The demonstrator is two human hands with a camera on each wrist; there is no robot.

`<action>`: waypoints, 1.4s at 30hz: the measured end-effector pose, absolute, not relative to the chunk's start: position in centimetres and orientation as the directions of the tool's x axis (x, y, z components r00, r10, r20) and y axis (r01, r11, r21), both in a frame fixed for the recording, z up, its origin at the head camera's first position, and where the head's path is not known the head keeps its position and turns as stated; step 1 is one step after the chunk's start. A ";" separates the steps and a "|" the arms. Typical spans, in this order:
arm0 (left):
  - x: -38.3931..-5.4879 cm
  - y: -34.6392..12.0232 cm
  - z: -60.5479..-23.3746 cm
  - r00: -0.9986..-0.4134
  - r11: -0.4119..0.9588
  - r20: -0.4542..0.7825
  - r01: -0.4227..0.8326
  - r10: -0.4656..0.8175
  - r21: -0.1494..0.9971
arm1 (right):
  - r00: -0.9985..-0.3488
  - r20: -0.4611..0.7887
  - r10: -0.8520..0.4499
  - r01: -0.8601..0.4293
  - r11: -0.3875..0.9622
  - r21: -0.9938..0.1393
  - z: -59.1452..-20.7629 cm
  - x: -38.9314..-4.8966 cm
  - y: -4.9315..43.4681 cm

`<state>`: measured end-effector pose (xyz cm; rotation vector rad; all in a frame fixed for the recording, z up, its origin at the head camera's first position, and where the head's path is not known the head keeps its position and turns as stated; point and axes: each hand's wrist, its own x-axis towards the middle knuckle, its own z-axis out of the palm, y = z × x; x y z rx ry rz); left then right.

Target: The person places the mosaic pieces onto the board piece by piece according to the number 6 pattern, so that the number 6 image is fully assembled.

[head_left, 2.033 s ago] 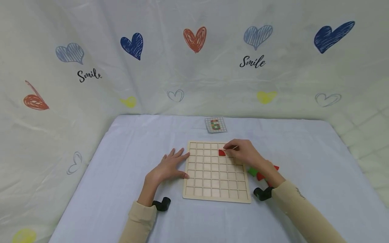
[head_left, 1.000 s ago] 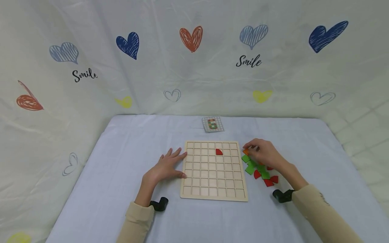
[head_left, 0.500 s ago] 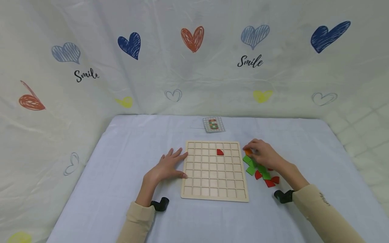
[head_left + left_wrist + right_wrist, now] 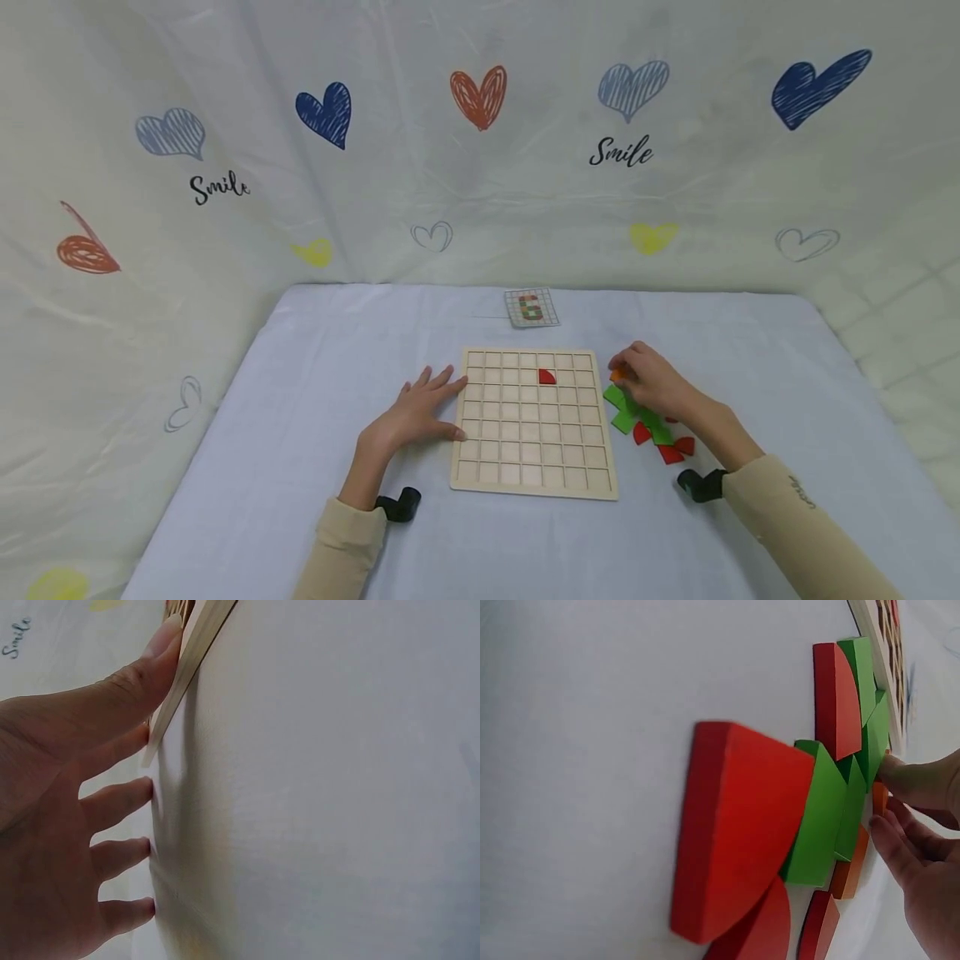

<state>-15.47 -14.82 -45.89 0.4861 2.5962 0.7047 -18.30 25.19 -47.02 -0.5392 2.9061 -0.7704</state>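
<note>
A wooden grid board [image 4: 531, 492] lies on the cloth, with a red quarter-circle block [image 4: 547, 377] in one cell of its second row. My left hand [image 4: 411, 417] spreads its fingers along the board's left edge; the left wrist view shows the thumb against the board's side. To the right of the board, my right hand [image 4: 658, 385] pinches an orange block [image 4: 880, 796] between thumb and fingers at the far end of the loose pieces. Near it lie green blocks [image 4: 622, 422] and red rounded blocks [image 4: 670, 454], partly hidden under the hand in the head view.
Behind the board lies a small pattern card [image 4: 532, 307] printed with a coloured figure on a grid. Another orange block [image 4: 850, 866] sits beside the green ones. A white cloth [image 4: 337, 333] covers the table, and a curtain with hearts hangs behind it.
My right hand has left the red block in its board cell and moved right to the loose pieces, where it now pinches the orange block. The left hand stays at the board's edge.
</note>
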 end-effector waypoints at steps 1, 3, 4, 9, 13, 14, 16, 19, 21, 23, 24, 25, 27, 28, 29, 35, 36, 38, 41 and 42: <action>-15.5 -14.8 -45.9 -0.857 0.812 -0.288 0.222 0.426 0.539 | -0.936 0.003 -0.351 -0.306 0.812 -0.497 -47.0 -18.3 25.2; -15.5 -14.8 -45.9 -0.858 0.813 -0.287 0.224 0.426 0.537 | -0.939 0.003 -0.343 -0.299 0.815 -0.497 -47.0 -18.2 25.2; -15.5 -14.8 -45.9 -0.859 0.813 -0.285 0.224 0.425 0.538 | -0.940 0.006 -0.341 -0.300 0.816 -0.494 -47.0 -18.2 25.2; -15.4 -14.8 -45.9 -0.858 0.807 -0.289 0.214 0.425 0.550 | -0.935 0.000 -0.355 -0.311 0.818 -0.484 -47.0 -18.2 25.2; -15.4 -14.7 -46.0 -0.858 0.808 -0.293 0.208 0.421 0.551 | -0.929 -0.017 -0.370 -0.318 0.821 -0.473 -47.0 -18.2 25.1; -15.4 -14.7 -46.1 -0.860 0.808 -0.292 0.207 0.419 0.551 | -0.929 -0.018 -0.371 -0.319 0.823 -0.470 -46.9 -18.2 25.1; -15.5 -14.7 -46.1 -0.862 0.809 -0.290 0.206 0.417 0.551 | -0.928 -0.021 -0.372 -0.320 0.823 -0.469 -46.8 -18.3 25.0; -15.6 -14.7 -46.1 -0.860 0.809 -0.290 0.209 0.419 0.549 | -0.928 -0.029 -0.371 -0.312 0.817 -0.486 -46.6 -18.3 25.0; -15.6 -14.8 -46.2 -0.858 0.811 -0.292 0.213 0.422 0.546 | -0.929 -0.033 -0.369 -0.303 0.809 -0.504 -46.6 -18.4 25.0; -15.6 -14.8 -46.2 -0.858 0.811 -0.292 0.213 0.422 0.545 | -0.929 -0.030 -0.368 -0.299 0.800 -0.520 -46.5 -18.4 25.0; -15.6 -14.8 -46.2 -0.858 0.810 -0.293 0.212 0.422 0.546 | -0.929 -0.025 -0.368 -0.301 0.796 -0.526 -46.5 -18.4 25.0; -15.6 -14.8 -46.2 -0.858 0.809 -0.290 0.213 0.423 0.548 | -0.930 -0.022 -0.368 -0.301 0.794 -0.528 -46.4 -18.4 25.0; -15.5 -14.8 -46.2 -0.858 0.808 -0.291 0.212 0.423 0.550 | -0.928 -0.009 -0.372 -0.314 0.796 -0.518 -46.4 -18.3 25.0; -15.5 -14.8 -46.1 -0.858 0.807 -0.291 0.210 0.422 0.551 | -0.927 -0.002 -0.376 -0.322 0.797 -0.512 -46.4 -18.3 25.0; -15.4 -14.8 -46.1 -0.859 0.807 -0.291 0.209 0.421 0.552 | -0.925 0.003 -0.379 -0.328 0.798 -0.506 -46.4 -18.3 25.0; -15.4 -14.8 -46.0 -0.862 0.810 -0.293 0.203 0.415 0.550 | -0.930 0.003 -0.368 -0.318 0.801 -0.507 -46.2 -18.4 25.2; -15.4 -14.8 -45.9 -0.861 0.811 -0.294 0.203 0.415 0.549 | -0.933 -0.003 -0.359 -0.306 0.799 -0.518 -46.2 -18.4 25.2; -15.4 -14.8 -45.9 -0.861 0.812 -0.295 0.204 0.415 0.547 | -0.939 -0.016 -0.344 -0.282 0.794 -0.539 -46.1 -18.4 25.3; -15.4 -14.8 -45.9 -0.860 0.812 -0.295 0.206 0.417 0.546 | -0.944 -0.028 -0.329 -0.258 0.787 -0.560 -46.2 -18.4 25.5; -15.4 -14.8 -45.9 -0.860 0.811 -0.293 0.208 0.419 0.547 | -0.945 -0.030 -0.324 -0.252 0.787 -0.564 -46.2 -18.4 25.5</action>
